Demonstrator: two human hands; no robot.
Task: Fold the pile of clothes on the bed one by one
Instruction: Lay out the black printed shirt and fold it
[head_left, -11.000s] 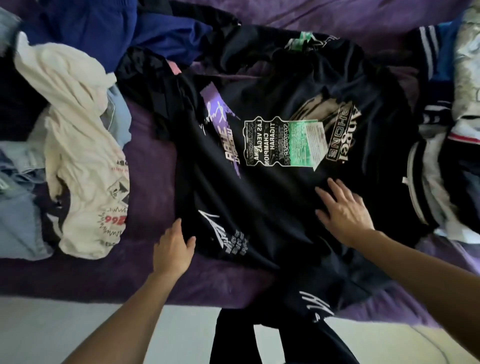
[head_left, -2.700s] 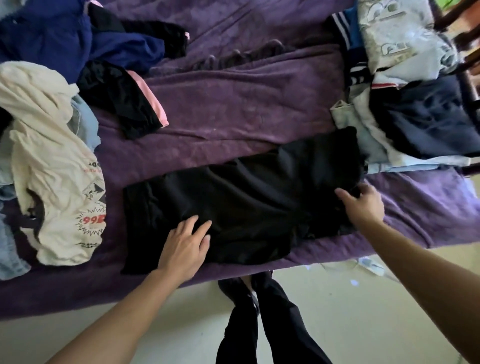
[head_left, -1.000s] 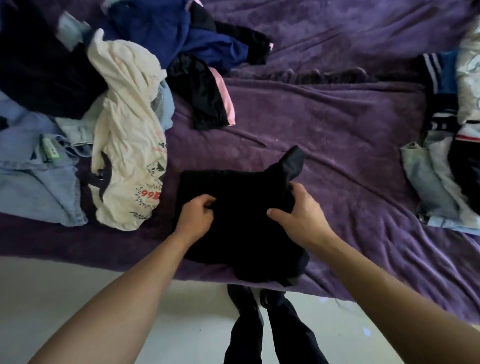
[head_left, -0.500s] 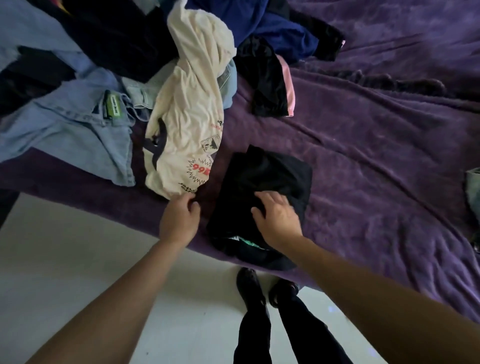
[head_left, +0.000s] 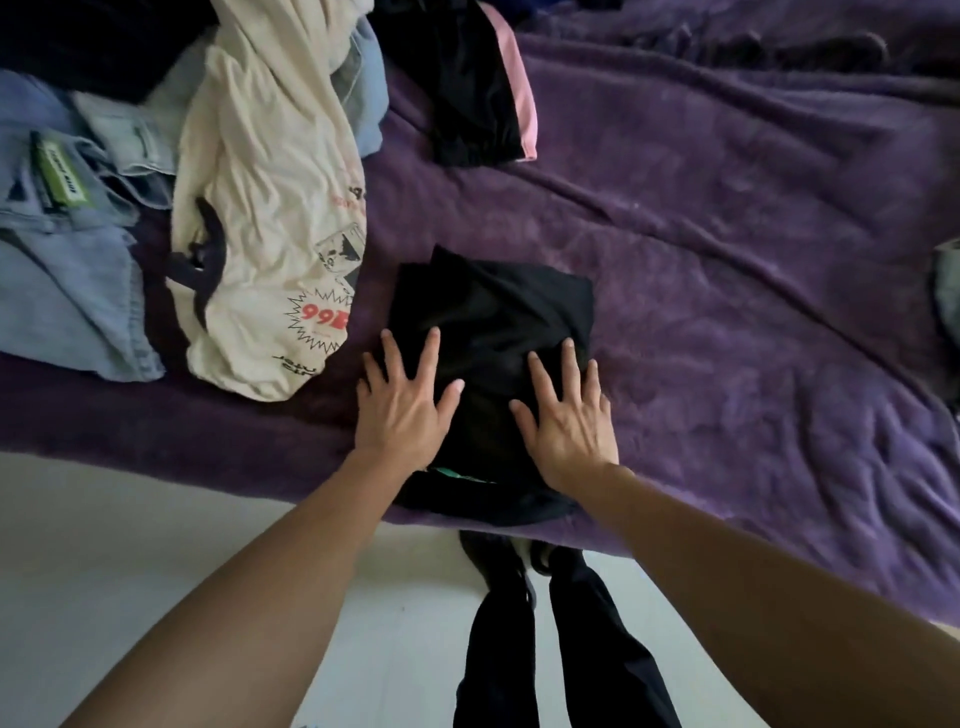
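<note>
head view: only cam; looks down on the near edge of the bed, floor below.
black garment (head_left: 493, 306): folded to a compact rectangle on the purple blanket (head_left: 727, 260), near edge of bed, centre of view. A thin green strip (head_left: 457, 472) peeks out betw. layers on its near side.
L hand (head_left: 405, 410): flat on the fold's near-left part, fingers straight & spread, gripping nothing, pressing down.
R hand (head_left: 569, 421): flat on the near-right part, fingers likewise straight & spread, nothing held.
step in hand: prob. patting the finished fold flat; its far-left corner sits a bit lumpy.
done: this one item looks folded, bar a last press. A pale garment (head_left: 948, 280) shows at the right frame edge; can't tell if folded.
left to do: pile at left not yet folded.
- cream T-shirt (head_left: 270, 208) w/ red "99" print, crumpled, just beside the fold's left edge.
- light-blue denim (head_left: 67, 249) w/ green label, further left.
- black piece w/ pink stripe (head_left: 467, 98), far side, apart from the fold.
- dark cloth at far left, too dim to name.
progress est.: several items to go vs. one visibly done; pile runs out of frame, so rough guess only.
next, likely: shift the black garment aside, then spread the cream T-shirt on the blanket.
also: dark-trousered legs (head_left: 519, 649) on the pale floor (head_left: 130, 519).
</note>
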